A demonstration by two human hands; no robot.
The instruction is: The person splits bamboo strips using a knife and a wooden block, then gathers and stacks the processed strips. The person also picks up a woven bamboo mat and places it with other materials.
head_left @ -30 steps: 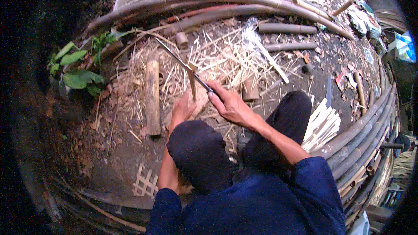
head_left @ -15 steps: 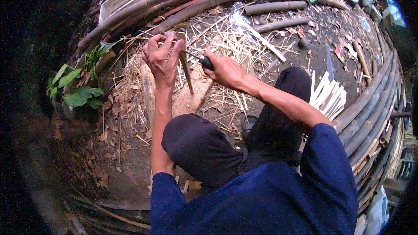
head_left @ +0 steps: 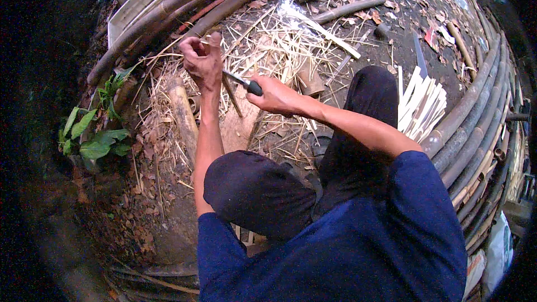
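My right hand (head_left: 271, 95) is closed around the black handle of a knife (head_left: 255, 88). Its metal blade points left toward my left wrist, and the tip is hidden behind that wrist. My left hand (head_left: 202, 64) is raised with curled fingers and thumb pinched together. A small pale bit shows between its fingers, too small to name. A narrow brown strip of wood or bamboo (head_left: 231, 96) slants down beside the blade, its upper part hidden by my left hand. Below it lies a flat wooden board (head_left: 239, 126) in front of my knees.
Pale shavings (head_left: 274, 56) litter the ground beyond my hands. A bamboo piece (head_left: 183, 109) lies left of the board. A bundle of pale strips (head_left: 422, 106) and a saw blade (head_left: 419, 53) are at right, near long bamboo poles (head_left: 475, 128). A white crate (head_left: 134, 8) stands far left.
My left hand has turned, and its fingers have curled in closer. The right hand with the knife has shifted left and slightly down. The whole view has tilted a little.
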